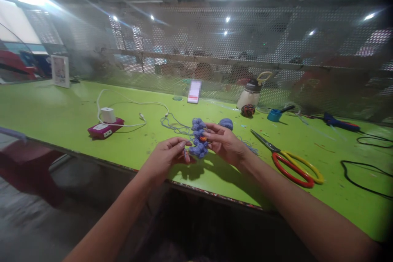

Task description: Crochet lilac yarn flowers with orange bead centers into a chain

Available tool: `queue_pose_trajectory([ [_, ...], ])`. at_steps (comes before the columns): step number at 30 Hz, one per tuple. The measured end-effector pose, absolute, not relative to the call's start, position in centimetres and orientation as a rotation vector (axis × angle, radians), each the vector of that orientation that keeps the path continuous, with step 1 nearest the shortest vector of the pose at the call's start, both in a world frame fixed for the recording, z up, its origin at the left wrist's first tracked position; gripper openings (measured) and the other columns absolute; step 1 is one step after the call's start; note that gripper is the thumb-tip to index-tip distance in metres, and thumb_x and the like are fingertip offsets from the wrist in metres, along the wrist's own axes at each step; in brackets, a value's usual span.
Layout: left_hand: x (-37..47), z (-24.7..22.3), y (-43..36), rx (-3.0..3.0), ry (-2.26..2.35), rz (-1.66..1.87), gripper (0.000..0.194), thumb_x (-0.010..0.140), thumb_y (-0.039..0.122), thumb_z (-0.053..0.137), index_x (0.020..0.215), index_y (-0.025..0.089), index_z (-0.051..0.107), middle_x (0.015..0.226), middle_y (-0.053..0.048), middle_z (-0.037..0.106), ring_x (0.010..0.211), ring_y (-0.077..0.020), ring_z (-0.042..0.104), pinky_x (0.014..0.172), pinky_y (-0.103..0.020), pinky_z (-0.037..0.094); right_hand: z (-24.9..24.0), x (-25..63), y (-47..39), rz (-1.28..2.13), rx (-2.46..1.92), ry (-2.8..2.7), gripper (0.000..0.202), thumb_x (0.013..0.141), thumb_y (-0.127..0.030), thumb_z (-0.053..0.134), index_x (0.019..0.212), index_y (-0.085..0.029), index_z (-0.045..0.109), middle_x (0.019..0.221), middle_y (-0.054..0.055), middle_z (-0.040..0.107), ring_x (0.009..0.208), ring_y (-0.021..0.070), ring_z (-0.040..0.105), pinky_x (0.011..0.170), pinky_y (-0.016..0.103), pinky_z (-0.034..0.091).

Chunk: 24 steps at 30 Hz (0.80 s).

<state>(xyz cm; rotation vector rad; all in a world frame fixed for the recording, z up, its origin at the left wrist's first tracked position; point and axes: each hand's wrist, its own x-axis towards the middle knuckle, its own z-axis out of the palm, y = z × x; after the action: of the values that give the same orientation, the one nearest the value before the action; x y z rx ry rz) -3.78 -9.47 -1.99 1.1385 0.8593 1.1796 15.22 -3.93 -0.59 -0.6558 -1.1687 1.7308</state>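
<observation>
A bumpy blue-purple crochet piece (199, 149) with a small orange spot is held above the near edge of the green table. My right hand (225, 143) grips its right side between thumb and fingers. At its lower left, my left hand (172, 151) is closed in a pinch where the piece and a strand of yarn meet; exactly what lies between those fingertips is hard to make out. Loose blue yarn strands (175, 125) trail over the table behind the piece. Just beyond my right hand rests a ball of blue yarn (226, 123).
Large scissors (288, 161) with red and yellow handles lie on the right. Leftward are a purple power strip (106, 128), a white charger (107, 115) and its cable. Behind stand a phone (194, 92), a bottle (249, 95), a dark multicoloured yarn ball (247, 110) and a blue container (274, 115).
</observation>
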Motion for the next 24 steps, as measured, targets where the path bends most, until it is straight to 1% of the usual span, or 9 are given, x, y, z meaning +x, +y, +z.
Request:
queue_pose_trajectory([
  [4,-4.8,-1.6,-9.0,1.243,0.923,1.159,0.024,0.077,0.036,0.073,0.091,0.016,0.068,0.055,0.004,0.057,0.059,-0.0132,0.06,0.065,-0.026,0.045,-0.8,15.4,-3.6,1.743,-0.631,-1.187,0.034,0.065,-0.013,0.081,0.097,-0.018,0.07,0.088,0.003,0.071,0.074,0.0116,0.064,0.065,0.023,0.05],
  [6,-6.0,-1.3,-8.5,1.315,1.025,1.13,0.028,0.074,0.037,0.074,0.093,0.017,0.07,0.071,0.0,0.065,0.066,-0.0156,0.062,0.068,-0.029,0.047,-1.0,15.6,-3.5,1.754,-0.624,-1.199,0.035,0.064,-0.014,0.082,0.097,-0.018,0.071,0.087,0.003,0.071,0.074,0.0118,0.064,0.065,0.023,0.05],
  [8,-7.2,-1.1,-7.9,1.468,1.271,1.171,0.027,0.073,0.039,0.073,0.088,0.016,0.072,0.075,-0.004,0.068,0.073,-0.0206,0.063,0.07,-0.032,0.047,-1.0,15.7,-3.5,1.765,-0.626,-1.212,0.036,0.062,-0.014,0.082,0.097,-0.019,0.072,0.086,0.003,0.071,0.073,0.0123,0.064,0.065,0.024,0.05],
  [11,-7.8,-0.6,-7.8,1.504,1.376,1.256,0.024,0.072,0.038,0.074,0.084,0.017,0.075,0.092,-0.009,0.071,0.093,-0.0252,0.061,0.08,-0.033,0.044,-0.9,15.7,-3.6,1.771,-0.641,-1.23,0.037,0.062,-0.015,0.083,0.097,-0.02,0.073,0.089,0.003,0.072,0.074,0.0128,0.064,0.065,0.025,0.05],
  [13,-6.9,-0.3,-8.2,1.557,1.262,1.166,0.028,0.077,0.043,0.069,0.085,0.017,0.077,0.093,-0.011,0.073,0.094,-0.026,0.062,0.078,-0.032,0.044,-1.0,15.5,-3.7,1.767,-0.654,-1.241,0.038,0.062,-0.016,0.083,0.099,-0.02,0.072,0.089,0.004,0.071,0.075,0.013,0.064,0.067,0.026,0.051],
  [15,-5.2,-0.2,-8.7,1.52,1.037,1.086,0.03,0.08,0.043,0.066,0.092,0.018,0.078,0.095,-0.011,0.074,0.095,-0.0254,0.063,0.076,-0.031,0.045,-1.1,15.3,-3.8,1.753,-0.67,-1.247,0.039,0.062,-0.018,0.084,0.099,-0.02,0.072,0.088,0.003,0.071,0.076,0.0133,0.064,0.069,0.027,0.051],
  [17,-3.4,-0.3,-9.1,1.436,0.912,1.103,0.03,0.077,0.036,0.073,0.101,0.018,0.076,0.102,-0.01,0.074,0.094,-0.0228,0.064,0.08,-0.029,0.045,-1.3,15.1,-3.9,1.724,-0.689,-1.245,0.039,0.061,-0.02,0.085,0.098,-0.021,0.071,0.087,0.002,0.071,0.076,0.0134,0.064,0.07,0.027,0.051],
  [19,-1.9,-0.6,-9.1,1.301,0.91,1.188,0.026,0.075,0.031,0.075,0.095,0.015,0.076,0.097,-0.011,0.074,0.086,-0.0203,0.065,0.076,-0.028,0.047,-1.4,14.9,-3.9,1.685,-0.71,-1.247,0.038,0.06,-0.021,0.086,0.096,-0.023,0.071,0.088,0.002,0.07,0.077,0.0134,0.063,0.069,0.027,0.05],
  [24,-0.8,-1.5,-8.4,0.98,0.814,1.219,0.021,0.074,0.018,0.076,0.093,0.01,0.075,0.087,-0.01,0.075,0.076,-0.0156,0.066,0.071,-0.024,0.05,-1.2,14.8,-4.4,1.588,-0.752,-1.315,0.037,0.061,-0.021,0.084,0.096,-0.021,0.073,0.099,0.005,0.069,0.076,0.0134,0.061,0.065,0.027,0.048],
])
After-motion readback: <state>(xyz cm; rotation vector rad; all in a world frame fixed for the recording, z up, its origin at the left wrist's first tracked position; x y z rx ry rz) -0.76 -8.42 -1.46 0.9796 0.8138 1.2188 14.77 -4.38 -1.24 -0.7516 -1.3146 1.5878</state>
